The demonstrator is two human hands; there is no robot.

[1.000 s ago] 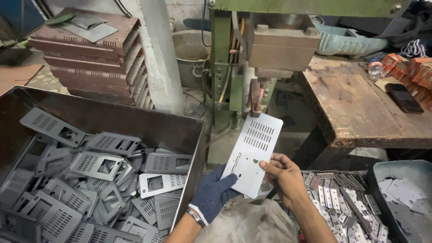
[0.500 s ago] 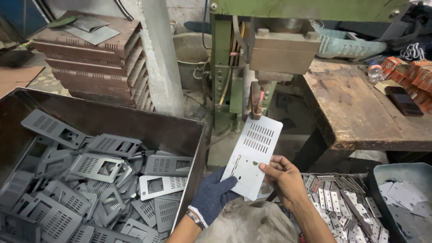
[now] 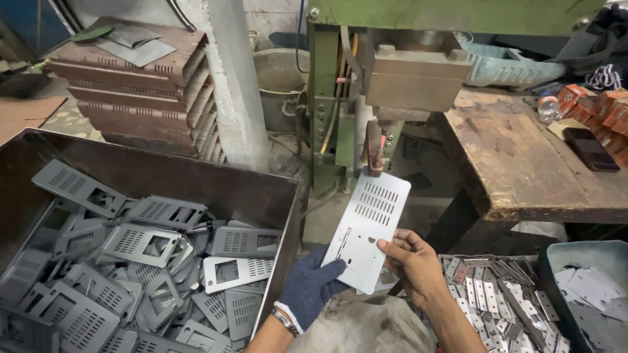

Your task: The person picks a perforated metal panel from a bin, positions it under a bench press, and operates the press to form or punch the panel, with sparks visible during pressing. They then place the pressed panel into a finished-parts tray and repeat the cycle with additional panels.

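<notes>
A flat grey metal plate (image 3: 367, 227) with rows of slots is held up in front of me, tilted with its top edge under the copper electrode tip (image 3: 373, 151) of the green machine (image 3: 340, 98). My left hand (image 3: 314, 284), in a dark blue knit glove, grips the plate's lower left corner. My right hand (image 3: 413, 261), bare, pinches its lower right edge. Both hands hold the same plate above a grey cloth on my lap.
A big dark metal bin (image 3: 216, 180) at left holds several punched grey plates. A wooden workbench (image 3: 523, 163) stands at right with small boxes and a phone. Below it lie a tray of small metal strips (image 3: 490, 294) and a bin of flat blanks (image 3: 592, 287). Stacked rusty panels (image 3: 131, 91) sit behind.
The plate has shifted slightly up toward the machine's electrode tip; both hands keep the same grip.
</notes>
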